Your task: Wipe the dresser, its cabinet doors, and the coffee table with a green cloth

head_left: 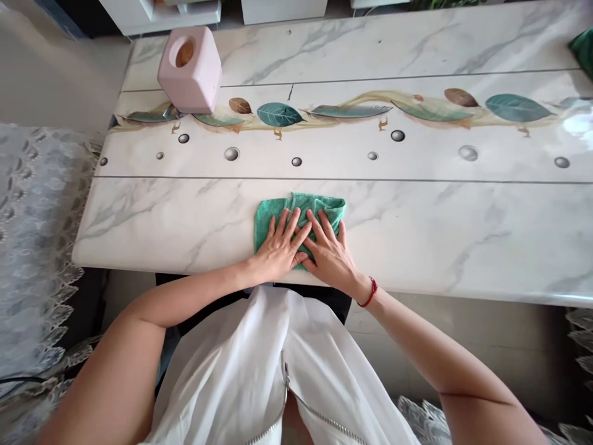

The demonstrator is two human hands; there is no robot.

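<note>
A green cloth (271, 213) lies folded on the marble-patterned table (185, 216), close to its front edge. My left hand (280, 247) rests flat on the left and middle of the cloth, fingers spread. On its right part lies my right hand (330, 250), also flat with fingers apart, a red string bracelet (372, 292) around the wrist. The two hands meet at the thumbs and index fingers. Folds of the cloth show beyond the fingertips; the part under my palms is hidden.
A pink tissue box (197, 74) stands at the table's back left. Something dark green (584, 52) sits at the far right edge. Lace-covered seating (37, 247) is to the left, and white furniture (282, 9) stands behind the table.
</note>
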